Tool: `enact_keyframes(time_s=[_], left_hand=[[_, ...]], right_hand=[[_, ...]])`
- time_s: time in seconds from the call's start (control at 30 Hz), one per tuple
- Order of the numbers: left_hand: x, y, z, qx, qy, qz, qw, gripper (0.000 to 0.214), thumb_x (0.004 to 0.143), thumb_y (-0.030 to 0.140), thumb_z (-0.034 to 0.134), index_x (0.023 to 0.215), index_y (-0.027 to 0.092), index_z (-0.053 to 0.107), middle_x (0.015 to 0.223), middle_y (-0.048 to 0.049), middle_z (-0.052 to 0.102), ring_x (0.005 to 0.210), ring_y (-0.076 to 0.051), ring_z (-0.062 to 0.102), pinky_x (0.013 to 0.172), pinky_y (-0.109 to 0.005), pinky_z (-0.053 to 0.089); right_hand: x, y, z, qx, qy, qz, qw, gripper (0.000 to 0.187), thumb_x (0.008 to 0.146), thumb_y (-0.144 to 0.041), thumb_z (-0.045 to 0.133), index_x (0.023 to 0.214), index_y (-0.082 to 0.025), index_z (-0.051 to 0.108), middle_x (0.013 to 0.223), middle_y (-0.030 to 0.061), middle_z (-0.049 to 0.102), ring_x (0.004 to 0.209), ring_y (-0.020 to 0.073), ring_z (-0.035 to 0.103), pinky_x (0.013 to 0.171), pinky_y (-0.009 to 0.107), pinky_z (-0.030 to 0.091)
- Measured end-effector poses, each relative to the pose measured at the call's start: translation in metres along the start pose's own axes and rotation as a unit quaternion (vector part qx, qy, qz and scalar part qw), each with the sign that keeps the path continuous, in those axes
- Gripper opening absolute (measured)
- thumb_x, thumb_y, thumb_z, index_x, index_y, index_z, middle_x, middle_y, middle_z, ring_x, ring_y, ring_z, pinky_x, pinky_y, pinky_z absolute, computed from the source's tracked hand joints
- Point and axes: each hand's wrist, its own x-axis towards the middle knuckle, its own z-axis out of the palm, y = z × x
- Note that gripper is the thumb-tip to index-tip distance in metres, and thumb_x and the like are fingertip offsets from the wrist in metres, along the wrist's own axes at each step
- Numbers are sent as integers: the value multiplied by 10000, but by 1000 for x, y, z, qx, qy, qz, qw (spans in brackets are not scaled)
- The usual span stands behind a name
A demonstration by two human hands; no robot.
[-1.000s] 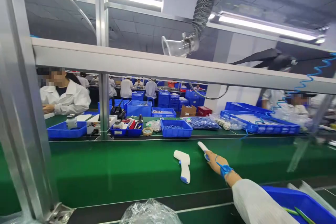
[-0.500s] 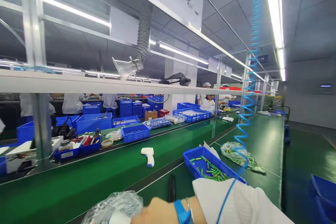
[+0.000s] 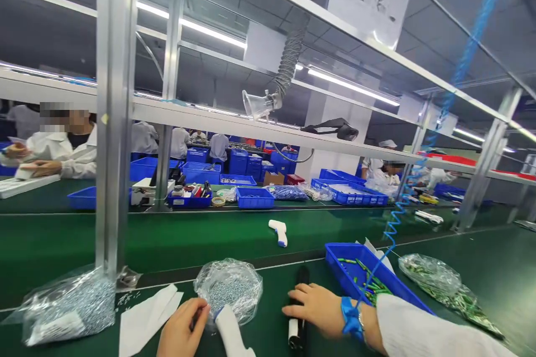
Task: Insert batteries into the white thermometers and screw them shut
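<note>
My left hand [image 3: 181,330] is at the bottom edge, fingers curled round a white thermometer gun [image 3: 229,332] with a blue trim, right in front of a clear bag of small metal screws [image 3: 228,286]. My right hand [image 3: 315,308] lies across a black electric screwdriver [image 3: 302,278] on the green bench, fingers wrapped over its body. A blue wrist strap [image 3: 350,318] with a coiled blue cord sits on that wrist. A second white thermometer gun [image 3: 278,232] lies alone on the green conveyor belt [image 3: 201,240] beyond.
A blue bin of green parts [image 3: 337,254] stands right of my right hand, with a bag of green parts [image 3: 435,280] further right. White paper [image 3: 146,319] and another bag of screws [image 3: 67,308] lie left. A metal post [image 3: 112,122] rises ahead. Co-workers sit across the belt.
My right hand has left the thermometer gun on the belt and come back to the black screwdriver. My left hand has come into view holding a white thermometer gun. The view swung right, then back.
</note>
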Motion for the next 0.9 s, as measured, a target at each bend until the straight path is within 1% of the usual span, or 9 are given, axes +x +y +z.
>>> enact_keyframes(time_s=[0.1,0.2,0.37,0.5,0.6,0.67,0.73,0.83,0.9], left_hand=[[-1,13,-1,-3,17,13,1000,274,785,411,484,647,224,631,600,-22,637,489,-176,557,488,-267,444],[-2,25,-8,-8,17,-2,1000,274,779,377,462,617,212,609,573,-31,606,484,-179,524,495,-279,418],[-4,22,-11,-9,3,-55,998,241,771,342,480,605,204,584,567,-13,564,516,-164,492,538,-278,386],[-3,9,-5,-29,8,-102,994,295,821,345,537,576,183,519,528,39,473,511,-123,447,556,-264,375],[0,2,2,-58,35,-149,986,351,885,382,530,618,157,499,534,67,429,484,-88,428,532,-241,391],[2,3,8,-85,69,-182,977,342,912,396,499,679,145,520,570,63,453,482,-78,437,509,-229,400],[4,8,15,-117,103,-209,965,333,923,399,480,719,142,530,598,56,470,484,-74,442,492,-220,400],[4,19,25,-171,133,-230,949,361,922,424,467,691,149,507,577,63,435,464,-70,406,472,-215,369],[2,27,28,-210,133,-234,940,414,902,483,468,640,162,470,539,73,388,450,-70,364,461,-214,325]], right_hand=[[1,12,28,-5,-11,-6,1000,859,515,-70,562,1351,-215,433,1371,181,399,1257,381,383,974,527,397],[6,11,43,9,1,-22,1000,889,508,-43,507,1375,-207,400,1377,155,402,1295,341,343,1045,515,327],[6,11,33,92,72,-56,992,653,526,-44,498,1161,-165,596,1220,167,544,1112,324,538,934,498,436],[0,29,17,228,219,-38,948,467,704,-135,509,1163,-196,573,1237,146,534,1115,285,542,933,470,446],[3,40,3,360,367,-7,858,469,764,-275,616,1216,-227,505,1233,112,540,1130,277,530,999,507,383],[13,41,-8,453,456,5,766,614,724,-352,708,1264,-256,433,1217,85,551,1115,256,539,1022,506,361],[30,34,-20,546,524,4,653,721,709,-443,727,1305,-298,350,1218,62,549,1100,231,550,996,484,400],[65,15,-37,675,560,-8,480,604,768,-653,557,1232,-300,403,1171,43,565,1039,211,584,864,444,502],[88,-2,-45,745,540,-18,391,593,787,-737,420,1095,-237,501,1058,51,602,937,203,618,774,419,534]])
